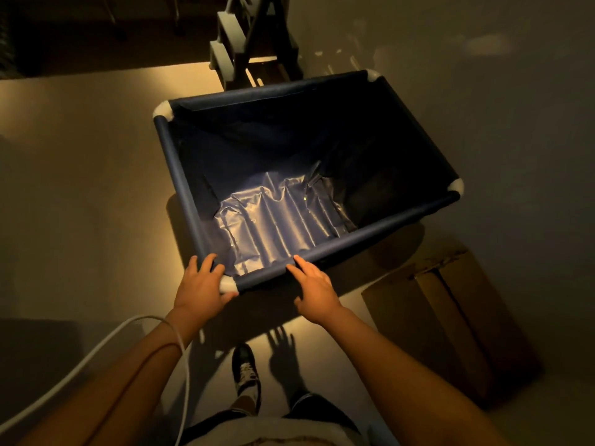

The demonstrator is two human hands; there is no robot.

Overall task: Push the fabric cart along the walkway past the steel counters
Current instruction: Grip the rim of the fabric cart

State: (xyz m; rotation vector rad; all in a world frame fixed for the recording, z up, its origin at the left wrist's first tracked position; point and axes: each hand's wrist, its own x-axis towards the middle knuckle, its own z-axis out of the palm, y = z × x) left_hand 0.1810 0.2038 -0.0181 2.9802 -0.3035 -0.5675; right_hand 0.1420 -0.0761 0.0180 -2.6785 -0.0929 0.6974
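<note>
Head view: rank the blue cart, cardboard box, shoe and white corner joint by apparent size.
1. blue cart
2. cardboard box
3. shoe
4. white corner joint
The gaps are plain; none look alike.

Your fabric cart (pixel 180 188) is deep navy blue along its rails and walls, with white corner joints (pixel 164 111). Its liner (pixel 277 220) shines a paler, silvery blue, streaked with light and dark crease lines. The floor (pixel 80 188) under you glows warm yellow-tan and fades to dull grey-brown. The cardboard box (pixel 450 317) on your right is plain brown. Your cable (pixel 80 358) is white, and your shoe (pixel 246 371) is dark with pale laces.
</note>
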